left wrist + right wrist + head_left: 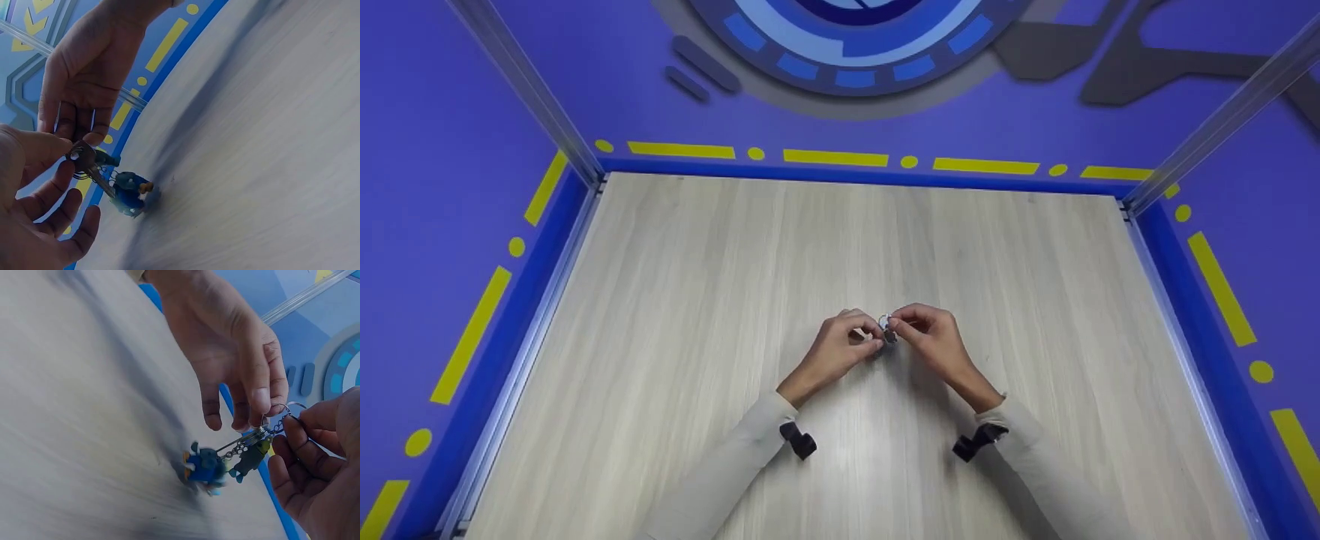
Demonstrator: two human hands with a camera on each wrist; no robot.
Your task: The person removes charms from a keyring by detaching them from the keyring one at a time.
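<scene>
Above the table, my left hand (834, 346) and my right hand (934, 341) meet at a small bunch of keyrings. In the left wrist view, my left hand (39, 197) pinches a metal key (83, 156) by its head with thumb and forefinger, the other fingers spread. My right hand (93, 67) reaches to the rings from above. In the right wrist view, my right hand (320, 461) pinches a thin ring (297, 405) opposite my left hand (225, 337). A blue figure (202, 466) and a dark green figure (250, 458) hang below on chains.
The pale wooden table (697, 262) lies beneath both hands. Blue panels (435, 150) with yellow marks and metal rails stand at its back and sides. A black wrist mount (799, 441) is on the left sleeve, another (979, 442) on the right.
</scene>
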